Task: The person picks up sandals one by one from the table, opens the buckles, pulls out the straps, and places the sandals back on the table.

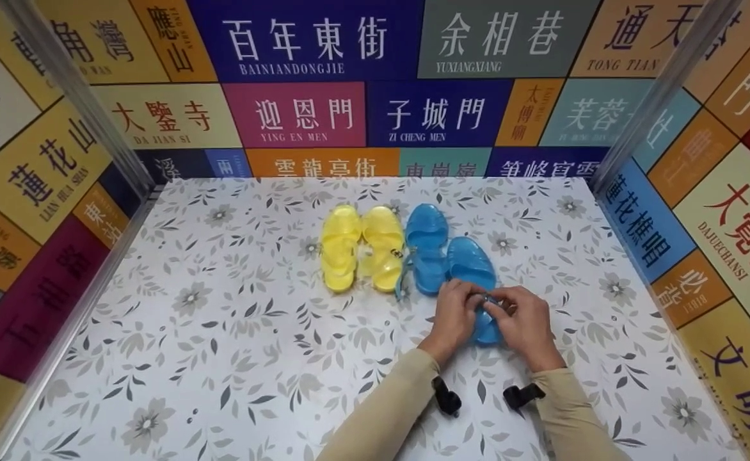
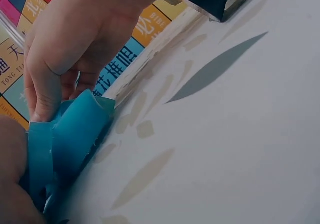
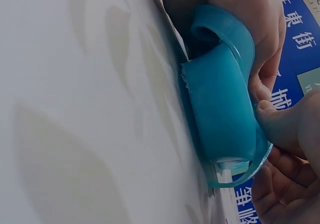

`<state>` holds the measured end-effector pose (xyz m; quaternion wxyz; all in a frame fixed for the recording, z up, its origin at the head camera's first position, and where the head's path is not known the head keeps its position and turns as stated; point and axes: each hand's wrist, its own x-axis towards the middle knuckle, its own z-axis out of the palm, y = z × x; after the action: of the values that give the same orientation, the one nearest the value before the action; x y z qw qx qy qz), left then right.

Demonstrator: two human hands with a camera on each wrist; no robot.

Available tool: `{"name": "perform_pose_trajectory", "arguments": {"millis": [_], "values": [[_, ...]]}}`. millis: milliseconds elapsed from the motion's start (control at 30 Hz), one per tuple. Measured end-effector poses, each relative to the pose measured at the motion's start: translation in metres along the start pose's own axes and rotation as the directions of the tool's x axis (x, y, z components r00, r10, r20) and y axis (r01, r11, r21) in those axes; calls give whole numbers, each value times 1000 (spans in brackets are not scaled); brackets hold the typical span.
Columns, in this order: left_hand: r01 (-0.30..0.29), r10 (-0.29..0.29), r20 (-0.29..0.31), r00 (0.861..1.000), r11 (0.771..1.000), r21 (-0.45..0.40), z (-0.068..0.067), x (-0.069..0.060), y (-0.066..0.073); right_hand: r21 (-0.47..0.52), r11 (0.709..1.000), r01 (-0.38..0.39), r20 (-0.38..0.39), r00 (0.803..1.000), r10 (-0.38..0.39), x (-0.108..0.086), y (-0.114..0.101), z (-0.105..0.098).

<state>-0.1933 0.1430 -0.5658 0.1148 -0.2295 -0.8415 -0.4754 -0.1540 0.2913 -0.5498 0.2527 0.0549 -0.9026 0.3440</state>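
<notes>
Both hands are at the nearer blue sandal (image 1: 471, 256), which lies on the tabletop with its toe pointing away. My left hand (image 1: 455, 314) holds its ankle strap from the left, fingers curled. From the other side my right hand (image 1: 527, 320) pinches the strap (image 3: 261, 166) between thumb and fingers. In the right wrist view the strap loops out past the blue heel part (image 3: 222, 109). Fingertips of the two hands nearly meet over the sandal, and they hide the fastening. Left of it lies the other blue sandal (image 1: 427, 227), its strap hanging loose to the side.
A pair of yellow sandals (image 1: 342, 230) lies left of the blue ones, toes also pointing away. The flower-patterned tabletop (image 1: 189, 358) is bounded by upright panels with printed signs (image 1: 304, 38) at the back and sides. Black wrist cameras (image 1: 445, 397) sit under both forearms.
</notes>
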Motion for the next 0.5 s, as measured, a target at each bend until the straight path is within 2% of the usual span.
{"name": "perform_pose_trajectory", "arguments": {"millis": [333,400,500], "values": [[3,-4,-87,996,1000,-11,1,-1,0,44,997,-68,6,998,67,-2,1,-2],[11,-11,-72,997,1000,-10,1,0,-2,50,996,-72,12,997,71,-2,2,-3],[3,-3,-6,1000,1000,-8,0,1,-4,46,996,-79,33,996,77,-1,2,-5]]}}
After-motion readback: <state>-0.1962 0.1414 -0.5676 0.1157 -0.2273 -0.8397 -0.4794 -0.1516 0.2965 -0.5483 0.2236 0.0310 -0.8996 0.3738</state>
